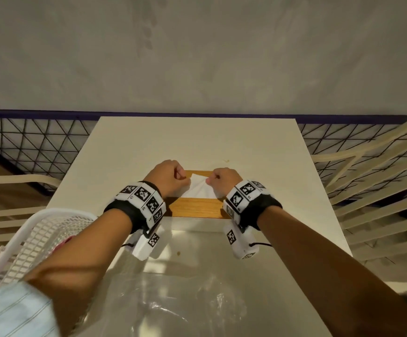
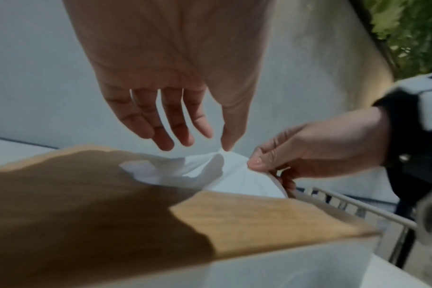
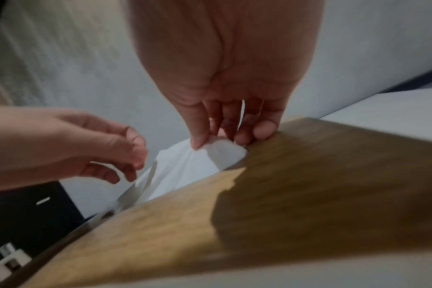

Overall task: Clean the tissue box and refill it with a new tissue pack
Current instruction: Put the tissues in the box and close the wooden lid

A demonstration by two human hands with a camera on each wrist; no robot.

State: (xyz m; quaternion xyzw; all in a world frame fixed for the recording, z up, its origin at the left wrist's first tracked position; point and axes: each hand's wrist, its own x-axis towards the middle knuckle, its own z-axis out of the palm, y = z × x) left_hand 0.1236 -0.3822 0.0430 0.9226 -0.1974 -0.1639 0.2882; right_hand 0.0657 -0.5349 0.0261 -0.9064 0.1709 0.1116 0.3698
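Observation:
A tissue box with a wooden lid (image 1: pixel 195 207) (image 2: pixel 247 218) (image 3: pixel 308 185) stands at the middle of the white table (image 1: pixel 246 147). A white tissue (image 1: pixel 198 189) (image 2: pixel 210 167) (image 3: pixel 185 165) sticks out of the lid's slot and is stretched between my two hands. My left hand (image 1: pixel 170 178) (image 2: pixel 217 144) is curled at the tissue's left corner, and its thumb tip meets the raised peak. My right hand (image 1: pixel 221 181) (image 3: pixel 210 140) pinches the right corner between thumb and fingers. The slot under the tissue is hidden.
A white wire basket (image 1: pixel 39 239) stands at the table's front left by my left forearm. Crumpled clear plastic wrap (image 1: pixel 173 300) lies on the near part of the table. Cream slatted chairs (image 1: pixel 379 190) flank the table, and a grey wall rises behind it.

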